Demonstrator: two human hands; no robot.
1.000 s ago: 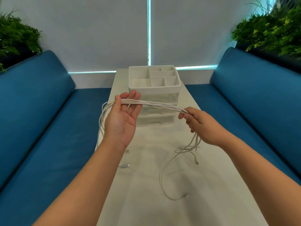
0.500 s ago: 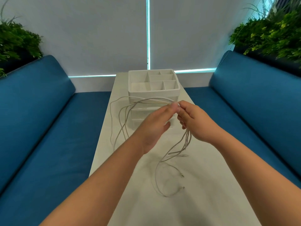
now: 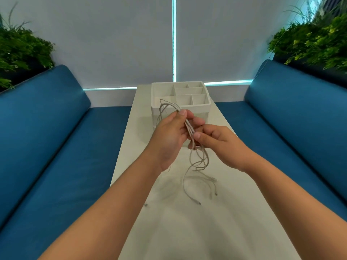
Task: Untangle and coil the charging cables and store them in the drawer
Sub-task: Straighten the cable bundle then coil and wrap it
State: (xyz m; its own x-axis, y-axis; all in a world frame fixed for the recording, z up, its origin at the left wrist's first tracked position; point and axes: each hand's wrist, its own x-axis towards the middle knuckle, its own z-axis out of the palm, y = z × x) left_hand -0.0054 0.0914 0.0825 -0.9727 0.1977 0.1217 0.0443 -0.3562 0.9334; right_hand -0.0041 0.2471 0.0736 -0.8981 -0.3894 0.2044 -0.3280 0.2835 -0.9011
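Observation:
A bundle of white charging cables (image 3: 190, 128) runs through both of my hands above the white table (image 3: 187, 231). My left hand (image 3: 171, 136) grips the bundle between thumb and fingers, with a loop rising behind it. Just to the right and lower, my right hand (image 3: 217, 141) pinches the same strands. Below the hands, loose ends with plugs (image 3: 197, 184) hang down onto the table. The white drawer organizer (image 3: 205, 111) stands behind the hands; its drawers are hidden by them.
Blue sofa cushions flank the narrow table on the left (image 3: 56, 147) and right (image 3: 291, 128). Green plants sit behind each sofa back. A small plug (image 3: 145, 205) lies on the table near my left forearm.
My hands have come together over the table. The wide loop that hung to the left is gathered into a tight loop above my left hand, and the loose ends have drawn in.

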